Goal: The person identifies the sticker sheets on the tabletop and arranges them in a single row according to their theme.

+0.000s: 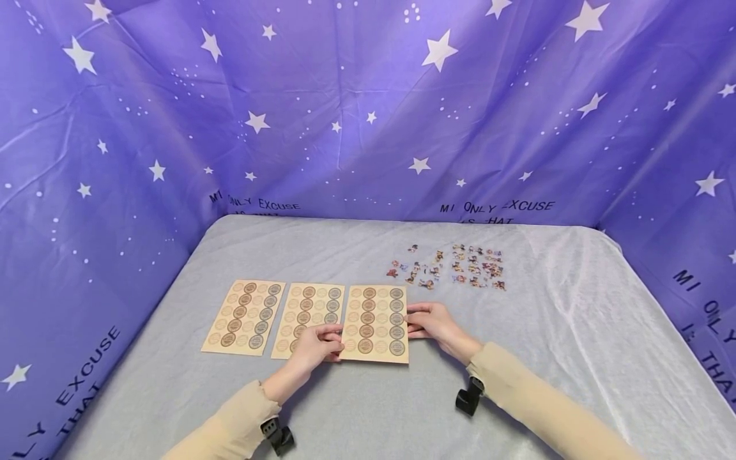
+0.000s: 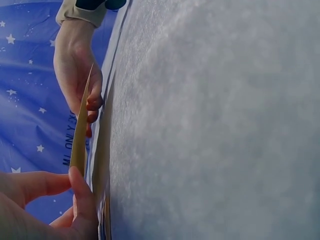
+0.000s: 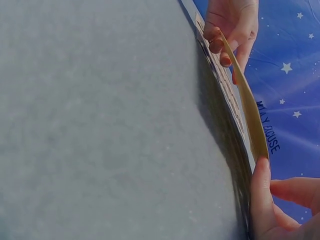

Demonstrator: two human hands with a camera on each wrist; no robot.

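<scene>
Both hands hold a tan sheet of round stickers [image 1: 376, 322] by its opposite side edges, raised a little above the table. My left hand [image 1: 313, 345] pinches the left edge, and my right hand [image 1: 437, 324] pinches the right edge. In the left wrist view, the sheet [image 2: 81, 130] shows nearly edge-on between thumb and fingers. From the right wrist, the sheet [image 3: 247, 105] looks slightly bowed over its shadow. A second sticker sheet [image 1: 296, 300] lies just left, partly hidden by my left hand. Further left is a third sheet [image 1: 241, 316], slightly slanted.
Beyond my right hand, small colourful figure stickers or cutouts [image 1: 474, 268] lie in rows, with a looser group [image 1: 425, 271] beside them. Grey plush cloth [image 1: 517, 358] covers the table. A purple star-printed curtain [image 1: 345, 128] surrounds its back and sides.
</scene>
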